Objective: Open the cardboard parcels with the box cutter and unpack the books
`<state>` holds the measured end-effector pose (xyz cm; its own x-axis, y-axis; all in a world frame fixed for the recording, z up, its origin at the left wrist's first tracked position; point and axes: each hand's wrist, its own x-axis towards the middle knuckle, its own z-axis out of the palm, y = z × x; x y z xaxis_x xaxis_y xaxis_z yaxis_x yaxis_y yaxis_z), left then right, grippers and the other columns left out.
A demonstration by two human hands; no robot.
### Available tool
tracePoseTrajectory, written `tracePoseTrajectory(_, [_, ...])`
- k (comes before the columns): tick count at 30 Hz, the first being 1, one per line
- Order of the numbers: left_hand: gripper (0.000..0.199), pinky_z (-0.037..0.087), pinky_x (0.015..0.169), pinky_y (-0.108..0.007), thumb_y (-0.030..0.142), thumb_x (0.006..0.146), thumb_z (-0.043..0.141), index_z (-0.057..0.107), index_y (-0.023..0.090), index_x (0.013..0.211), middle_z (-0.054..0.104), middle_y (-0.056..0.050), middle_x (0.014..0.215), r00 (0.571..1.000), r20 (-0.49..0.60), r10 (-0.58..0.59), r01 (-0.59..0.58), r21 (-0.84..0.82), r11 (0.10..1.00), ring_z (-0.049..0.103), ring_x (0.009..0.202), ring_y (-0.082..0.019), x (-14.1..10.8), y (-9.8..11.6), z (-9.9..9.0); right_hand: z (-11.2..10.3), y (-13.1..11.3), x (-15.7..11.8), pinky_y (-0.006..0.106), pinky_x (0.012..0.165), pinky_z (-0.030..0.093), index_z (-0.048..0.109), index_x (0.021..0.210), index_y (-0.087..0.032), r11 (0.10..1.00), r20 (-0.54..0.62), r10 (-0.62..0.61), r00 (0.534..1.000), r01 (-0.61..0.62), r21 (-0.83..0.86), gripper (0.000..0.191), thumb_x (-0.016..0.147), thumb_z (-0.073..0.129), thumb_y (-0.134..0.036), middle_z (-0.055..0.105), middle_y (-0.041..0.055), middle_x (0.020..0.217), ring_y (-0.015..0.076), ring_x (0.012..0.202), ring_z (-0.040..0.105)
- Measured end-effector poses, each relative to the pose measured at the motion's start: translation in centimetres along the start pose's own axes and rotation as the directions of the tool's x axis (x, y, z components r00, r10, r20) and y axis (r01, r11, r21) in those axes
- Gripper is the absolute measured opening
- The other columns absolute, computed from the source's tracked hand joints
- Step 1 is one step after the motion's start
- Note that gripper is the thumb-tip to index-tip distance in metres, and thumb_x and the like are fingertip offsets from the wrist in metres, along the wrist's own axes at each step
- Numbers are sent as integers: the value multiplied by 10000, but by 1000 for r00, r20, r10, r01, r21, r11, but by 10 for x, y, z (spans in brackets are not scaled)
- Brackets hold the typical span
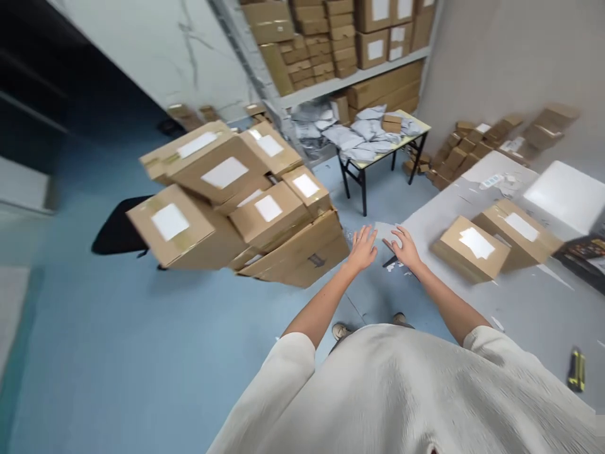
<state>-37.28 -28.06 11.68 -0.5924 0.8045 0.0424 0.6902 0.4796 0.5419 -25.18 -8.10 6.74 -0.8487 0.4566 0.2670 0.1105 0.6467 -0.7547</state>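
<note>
1. Pale shirt (392, 384) fills the bottom, both forearms reaching out from its sleeves.
2. Toward the near end of the grey tabletop (534, 321), right of the shirt, lies a yellow-and-black utility knife (576, 370).
3. Left hand (363, 249) is open with its fingers spread, just beside a pale sheet (385, 231); whether it touches the sheet I cannot tell.
4. Right hand (405, 249) has its fingers partly bent at the sheet's right side; whether they grip it I cannot tell. The sheet is between the two hands, just off the tabletop's left edge in this view.
5. Two labelled cartons (470, 248) stand side by side near that left edge.
6. Left of the hands, a large pile of labelled cartons (271, 211) leans together.
7. Farther off, grey bags (366, 133) cover most of a folding table (399, 144), a small carton near its right end.
8. Behind it, a shelf (331, 86) carries stacked cartons.
</note>
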Motion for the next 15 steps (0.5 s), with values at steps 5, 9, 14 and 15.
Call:
tracePoseTrajectory(5, [724, 157, 1417, -627, 229, 1001, 545, 454, 239, 1720, 326, -118, 1848, 988, -117, -102, 108, 54, 993, 212, 1745, -326, -73, -80, -69, 105, -85, 29, 614, 1337, 389, 708, 1451, -258, 988, 147, -143, 979, 132, 83, 530, 1058, 534, -569, 568, 158, 1654, 348, 1562, 519])
tracePoseTrajectory(9, [749, 167, 1415, -628, 231, 1008, 540, 408, 247, 1745, 316, -117, 1852, 959, -201, -201, 221, 84, 972, 212, 1745, -321, -131, -138, -118, 185, -155, 42, 604, 1341, 381, 703, 1471, -264, 964, 230, -245, 942, 211, 163, 561, 1058, 532, -602, 580, 160, 1645, 350, 1561, 520])
tracePoseTrajectory(14, [730, 183, 1415, -617, 213, 1009, 558, 431, 272, 1725, 310, -113, 1853, 888, -339, -311, 347, 48, 937, 219, 1744, -329, -192, -191, -161, 259, -231, 55, 593, 1348, 380, 703, 1473, -267, 927, 335, -359, 871, 292, 236, 571, 1067, 520, -625, 576, 153, 1650, 348, 1569, 512])
tracePoseTrajectory(15, [720, 184, 1416, -614, 211, 1011, 561, 440, 270, 1718, 312, -116, 1852, 871, -365, -330, 368, 39, 929, 218, 1744, -329, -201, -200, -168, 271, -244, 57, 589, 1352, 375, 699, 1479, -265, 920, 351, -378, 857, 305, 247, 574, 1071, 515, -624, 571, 152, 1655, 345, 1576, 504])
